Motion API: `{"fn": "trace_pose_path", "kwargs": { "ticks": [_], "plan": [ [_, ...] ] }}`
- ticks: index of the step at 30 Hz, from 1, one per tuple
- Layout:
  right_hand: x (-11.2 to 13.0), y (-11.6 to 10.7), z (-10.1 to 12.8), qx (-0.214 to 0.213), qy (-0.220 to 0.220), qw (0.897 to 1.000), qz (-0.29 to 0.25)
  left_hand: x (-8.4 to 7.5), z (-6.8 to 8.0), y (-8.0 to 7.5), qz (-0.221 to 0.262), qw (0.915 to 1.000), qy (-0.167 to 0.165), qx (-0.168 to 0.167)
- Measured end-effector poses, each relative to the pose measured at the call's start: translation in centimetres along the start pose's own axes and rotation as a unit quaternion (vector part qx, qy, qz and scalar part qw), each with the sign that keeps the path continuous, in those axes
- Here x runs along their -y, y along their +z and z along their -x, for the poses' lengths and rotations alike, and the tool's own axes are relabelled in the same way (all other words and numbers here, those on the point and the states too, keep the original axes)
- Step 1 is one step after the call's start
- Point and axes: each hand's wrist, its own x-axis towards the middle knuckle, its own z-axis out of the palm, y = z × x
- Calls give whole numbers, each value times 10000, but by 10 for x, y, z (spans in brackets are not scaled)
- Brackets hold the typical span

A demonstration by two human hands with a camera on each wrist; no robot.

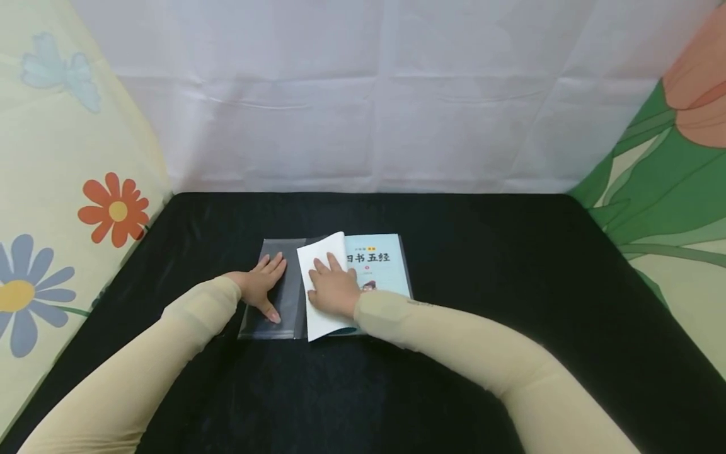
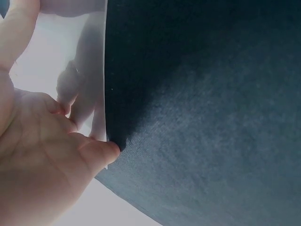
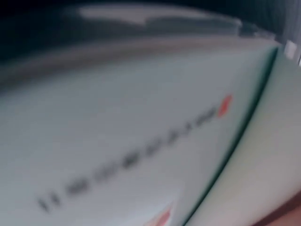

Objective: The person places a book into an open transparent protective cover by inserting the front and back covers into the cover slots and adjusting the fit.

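A thin book [image 1: 381, 263] with a pale blue cover and dark printed characters lies on the black cloth [image 1: 454, 302]. Its white inner cover [image 1: 321, 323] is turned over to the left. My right hand [image 1: 334, 287] lies flat on that white sheet, fingers straight. A clear plastic sleeve [image 1: 290, 306] spreads out to the left of the book. On it my left hand [image 1: 262, 287] rests flat, palm down. The left wrist view shows the palm [image 2: 47, 160] on the glossy plastic [image 2: 89, 89] beside the dark cloth [image 2: 202, 117]. In the right wrist view the book cover [image 3: 141, 132] is a close blur.
A white sheet [image 1: 368, 94] hangs behind the table. Flowered fabric [image 1: 68, 189] lines the left side and green leaf-print fabric [image 1: 669, 189] the right. Black cloth extends around the book on all sides.
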Motion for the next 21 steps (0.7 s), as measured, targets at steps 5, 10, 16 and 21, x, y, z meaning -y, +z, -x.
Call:
{"fn": "trace_pose_path", "kwargs": {
  "ticks": [5, 10, 16, 21],
  "plan": [
    [-2, -1, -5, 132, -34, 9999, 86, -1, -2, 0, -21, 10000, -23, 11],
    [0, -1, -7, 2, -88, 9994, 326, -3, -2, 1, -57, 10000, -47, 21],
    [5, -2, -7, 14, -96, 9987, 492, -3, -1, 1, -72, 9999, -91, 54],
    [11, -4, -8, 106, 5, 9979, 643, -2, -2, 1, -112, 9999, -89, 38]
  ]
}}
